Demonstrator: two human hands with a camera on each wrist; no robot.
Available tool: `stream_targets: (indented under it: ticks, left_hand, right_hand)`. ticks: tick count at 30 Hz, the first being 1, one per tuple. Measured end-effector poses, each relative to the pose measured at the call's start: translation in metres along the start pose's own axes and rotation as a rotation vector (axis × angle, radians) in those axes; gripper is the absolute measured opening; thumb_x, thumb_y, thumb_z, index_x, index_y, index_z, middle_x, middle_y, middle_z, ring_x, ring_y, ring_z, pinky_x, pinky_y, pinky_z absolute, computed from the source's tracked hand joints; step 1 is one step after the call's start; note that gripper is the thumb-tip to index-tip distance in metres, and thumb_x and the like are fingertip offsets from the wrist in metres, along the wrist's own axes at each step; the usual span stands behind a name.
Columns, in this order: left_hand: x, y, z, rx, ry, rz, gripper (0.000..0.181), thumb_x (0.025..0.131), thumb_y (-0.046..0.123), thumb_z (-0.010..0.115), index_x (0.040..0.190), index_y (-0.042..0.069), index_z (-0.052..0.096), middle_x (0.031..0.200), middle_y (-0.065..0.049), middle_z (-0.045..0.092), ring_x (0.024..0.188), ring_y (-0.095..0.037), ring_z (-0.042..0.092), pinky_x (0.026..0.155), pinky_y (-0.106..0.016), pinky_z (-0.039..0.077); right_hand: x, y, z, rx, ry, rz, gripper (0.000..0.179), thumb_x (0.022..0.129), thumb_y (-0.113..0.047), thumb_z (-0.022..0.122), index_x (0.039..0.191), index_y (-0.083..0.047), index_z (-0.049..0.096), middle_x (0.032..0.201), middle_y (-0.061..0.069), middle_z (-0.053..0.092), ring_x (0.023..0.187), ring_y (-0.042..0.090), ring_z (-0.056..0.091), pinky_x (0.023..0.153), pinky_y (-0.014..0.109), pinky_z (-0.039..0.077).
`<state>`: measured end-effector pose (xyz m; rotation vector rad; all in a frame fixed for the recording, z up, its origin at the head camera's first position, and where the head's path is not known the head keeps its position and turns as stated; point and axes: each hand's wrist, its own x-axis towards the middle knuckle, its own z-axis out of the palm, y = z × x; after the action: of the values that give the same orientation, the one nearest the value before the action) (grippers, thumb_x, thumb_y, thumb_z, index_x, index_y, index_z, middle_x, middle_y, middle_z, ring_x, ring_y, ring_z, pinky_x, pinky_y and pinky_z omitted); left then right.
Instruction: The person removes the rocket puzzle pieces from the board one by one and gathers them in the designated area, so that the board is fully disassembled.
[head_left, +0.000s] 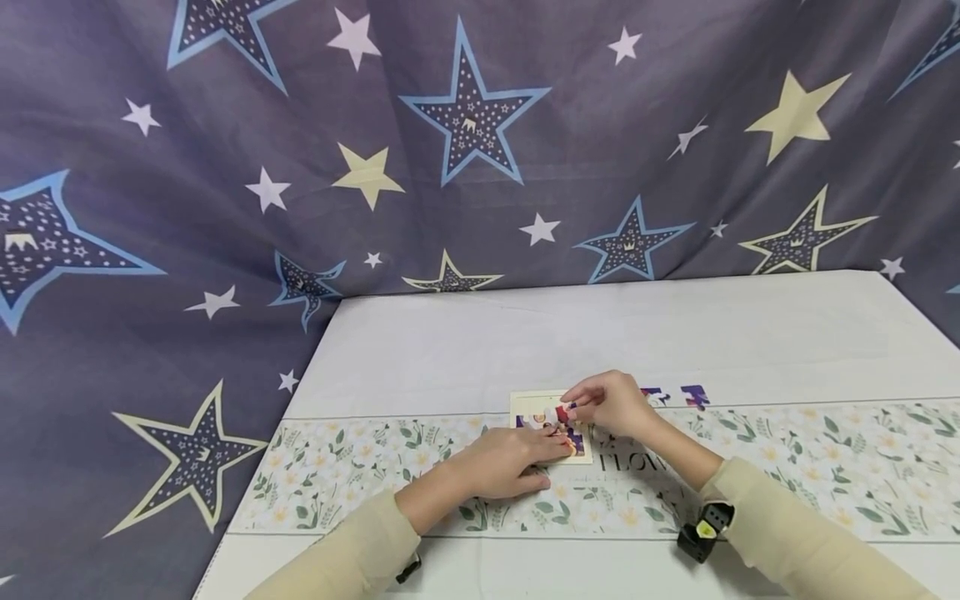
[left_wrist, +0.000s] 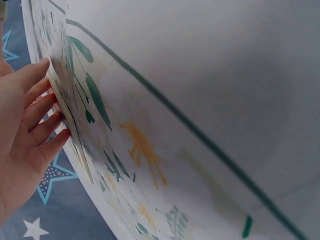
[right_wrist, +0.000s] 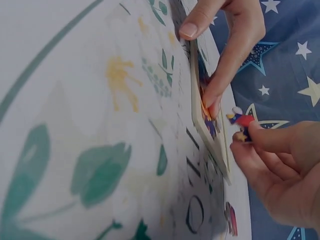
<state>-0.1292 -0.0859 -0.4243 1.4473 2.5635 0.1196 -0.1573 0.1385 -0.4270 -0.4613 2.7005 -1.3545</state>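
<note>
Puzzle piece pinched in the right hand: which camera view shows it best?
The right wrist view: the puzzle piece shows large there, pinched by the right hand. The head view shows it small, at the puzzle board; the left wrist view does not show it.

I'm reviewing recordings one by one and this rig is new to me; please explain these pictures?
No machine here: a person's bare left hand and right hand do the work. The wide picture comes from a head-worn camera; the others, from a small black camera on each wrist. On the white, flower-banded tabletop covering lies a flat, cream, rectangular puzzle board, partly filled. The left hand's fingers rest on it; the right grip pinches a small red, white and blue jigsaw piece. Loose, partly purple jigsaw pieces lie right of the board.
</note>
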Motion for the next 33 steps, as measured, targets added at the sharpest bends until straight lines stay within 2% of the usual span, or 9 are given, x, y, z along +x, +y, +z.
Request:
stream_targets:
  ticks: [7,9,15,22,27,33]
  left_hand:
    - [-0.001,0.000,0.000,-0.003,0.001,-0.004,0.050,0.096,0.037,0.057,0.144,0.024,0.047,0.149,0.006,0.045,0.140,-0.013,0.043,0.109,-0.033,0.045]
    - [-0.001,-0.001,0.000,-0.006,0.003,-0.002,0.050,0.096,0.037,0.057,0.144,0.024,0.047,0.149,0.006,0.045,0.140,-0.013,0.043,0.109,-0.033,0.044]
    - [0.000,-0.001,0.002,-0.009,0.002,0.008,0.051,0.096,0.038,0.056,0.144,0.024,0.046,0.149,0.007,0.045,0.140,-0.013,0.042,0.110,-0.032,0.044]
    - [0.000,-0.002,0.000,-0.015,0.004,0.001,0.051,0.096,0.038,0.056,0.144,0.024,0.046,0.149,0.008,0.045,0.141,-0.012,0.041,0.111,-0.033,0.043]
    - [-0.001,-0.002,0.000,-0.008,0.008,0.001,0.051,0.096,0.038,0.056,0.144,0.024,0.045,0.150,0.008,0.044,0.141,-0.011,0.040,0.109,-0.033,0.044]
    - [-0.002,-0.001,-0.001,-0.004,0.010,0.009,0.051,0.097,0.038,0.055,0.145,0.025,0.045,0.150,0.008,0.044,0.141,-0.011,0.040,0.109,-0.032,0.045]
  right_hand:
    - [-0.004,0.009,-0.009,0.235,-0.033,0.123,0.019,0.080,-0.003,0.075,0.097,0.005,0.072,0.080,0.016,0.074,0.066,0.021,0.073,0.062,0.031,0.061]
    - [-0.006,0.013,-0.012,0.253,-0.037,0.140,0.019,0.081,-0.002,0.073,0.098,0.006,0.072,0.081,0.016,0.074,0.067,0.021,0.073,0.063,0.032,0.061]
    - [-0.017,0.020,-0.023,0.207,-0.046,0.163,0.021,0.085,-0.003,0.070,0.102,0.007,0.071,0.085,0.017,0.073,0.068,0.019,0.072,0.064,0.030,0.061]
    - [-0.033,0.028,-0.040,0.167,-0.064,0.247,0.025,0.087,-0.006,0.068,0.109,0.005,0.069,0.088,0.014,0.073,0.071,0.017,0.072,0.066,0.028,0.060]
    - [-0.044,0.036,-0.052,0.181,-0.050,0.318,0.029,0.088,-0.005,0.067,0.113,0.009,0.065,0.089,0.012,0.072,0.074,0.017,0.072,0.069,0.028,0.061]
    - [-0.059,0.050,-0.071,0.146,-0.028,0.354,0.034,0.088,-0.010,0.068,0.116,0.010,0.063,0.090,0.010,0.073,0.074,0.013,0.072,0.070,0.028,0.061]
